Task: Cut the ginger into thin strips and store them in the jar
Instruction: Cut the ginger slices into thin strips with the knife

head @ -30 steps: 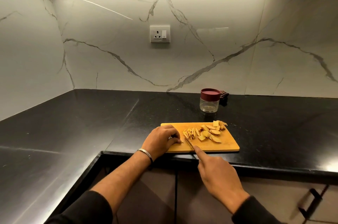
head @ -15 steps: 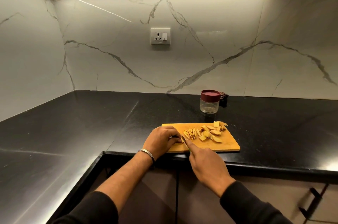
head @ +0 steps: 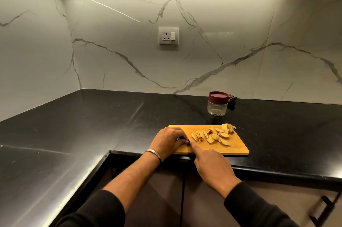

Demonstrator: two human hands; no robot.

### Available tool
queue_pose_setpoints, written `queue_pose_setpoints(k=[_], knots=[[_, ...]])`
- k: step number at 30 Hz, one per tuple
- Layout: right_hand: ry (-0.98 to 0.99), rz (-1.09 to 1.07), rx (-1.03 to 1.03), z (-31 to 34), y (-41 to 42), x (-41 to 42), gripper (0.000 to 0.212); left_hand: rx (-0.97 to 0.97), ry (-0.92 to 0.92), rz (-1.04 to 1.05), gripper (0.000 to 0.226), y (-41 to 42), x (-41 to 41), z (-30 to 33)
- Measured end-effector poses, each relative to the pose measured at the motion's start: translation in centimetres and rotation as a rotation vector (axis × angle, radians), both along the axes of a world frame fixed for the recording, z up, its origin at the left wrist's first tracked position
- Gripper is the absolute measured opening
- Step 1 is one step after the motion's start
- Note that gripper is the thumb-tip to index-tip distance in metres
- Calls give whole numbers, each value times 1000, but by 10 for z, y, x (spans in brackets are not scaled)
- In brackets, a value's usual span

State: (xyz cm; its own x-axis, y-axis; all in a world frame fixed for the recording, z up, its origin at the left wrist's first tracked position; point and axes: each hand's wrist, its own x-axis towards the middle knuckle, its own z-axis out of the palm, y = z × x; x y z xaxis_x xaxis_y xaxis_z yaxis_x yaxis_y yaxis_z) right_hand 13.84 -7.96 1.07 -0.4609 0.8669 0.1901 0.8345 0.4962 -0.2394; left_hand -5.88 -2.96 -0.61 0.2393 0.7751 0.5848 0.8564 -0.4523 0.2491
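Fingers: those of the left hand (head: pixel 169 140) are curling down over something small at the left end of the board; what they are pinning is hidden beneath them. The right hand (head: pixel 212 168) is gripping what I take to be a knife, forefinger stretched along its back; the blade itself is too thin and hidden to make out.
Ginger strips: a small cluster of thin pale-yellow ginger strips (head: pixel 199 136) is lying just right of the left fingertips, lower centre of the frame.
Ginger slices: broader flat yellow ginger slices (head: pixel 220 136) are waiting uncut further right, toward the board's far right corner.
Board: the rectangular orange-yellow wooden cutting board (head: pixel 235 148) is sitting at the front edge of the black stone counter (head: pixel 92 121).
Jar: the small clear plastic jar with a maroon lid (head: pixel 217 103) is standing behind the board, apart from it, closed and seemingly empty.
Progress: roughly a third appears cut; most slices are remaining, and opening and filling the jar is not yet begun.
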Motion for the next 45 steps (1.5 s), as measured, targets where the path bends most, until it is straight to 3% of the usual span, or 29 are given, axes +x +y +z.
queue_pose_setpoints(k=[21, 29, 34, 41, 45], knots=[[-220, -25, 118, -1, -27, 27, 62, -29, 23, -7, 14, -2, 2, 3], [-204, -33, 90, -3, -24, 26, 62, -42, 92, -24, 27, -1, 2, 3], [-193, -36, 67, 0, -25, 27, 60, -26, 74, -26, 16, -1, 2, 3], [-150, -39, 51, 2, -28, 27, 57, -67, 108, -37, 26, 1, 1, 2], [-108, -52, 25, 1, -27, 27, 57, -37, 4, -15, 22, 0, 2, 2]])
